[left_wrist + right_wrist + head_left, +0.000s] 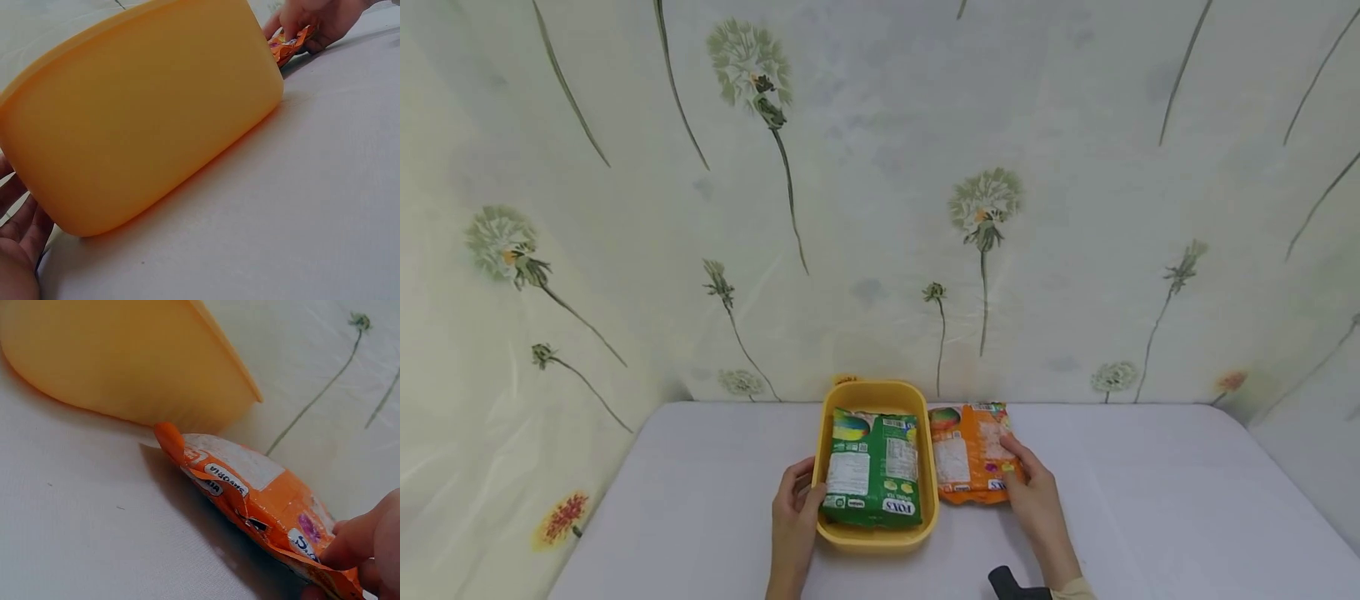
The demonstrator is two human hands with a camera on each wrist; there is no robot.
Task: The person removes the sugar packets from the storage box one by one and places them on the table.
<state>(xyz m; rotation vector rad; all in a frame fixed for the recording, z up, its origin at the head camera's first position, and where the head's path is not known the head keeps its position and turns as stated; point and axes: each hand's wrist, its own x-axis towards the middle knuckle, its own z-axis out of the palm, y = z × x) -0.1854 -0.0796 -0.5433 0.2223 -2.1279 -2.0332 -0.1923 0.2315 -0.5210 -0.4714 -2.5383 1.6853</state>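
- One orange, roughly rectangular plastic packet (967, 454) with white label panels sits right of the lower centre of the head frame, just beside a deep yellow plastic container (877, 543) with rounded corners; whether the two touch I cannot tell.
- The right hand (1036, 497) pinches the packet's right edge, thumb on top; in the right wrist frame it enters at lower right.
- One green, rectangular plastic packet (875, 468), lettered FOX'S, lies inside the container with its printed panels facing up.
- The left hand (795, 504) grips the container's left wall, thumb at the rim and fingers along the outside; those fingers show at the left edge of the left wrist frame.
- A beige sleeve (1075, 590) and a dark, rounded object (1017, 586) appear near the right wrist, at the bottom of the head frame.
- Beneath lies a pale, smooth surface (1150, 500).
- Behind, filling the upper frame, hangs a pale sheet (880, 208) printed with dandelions.
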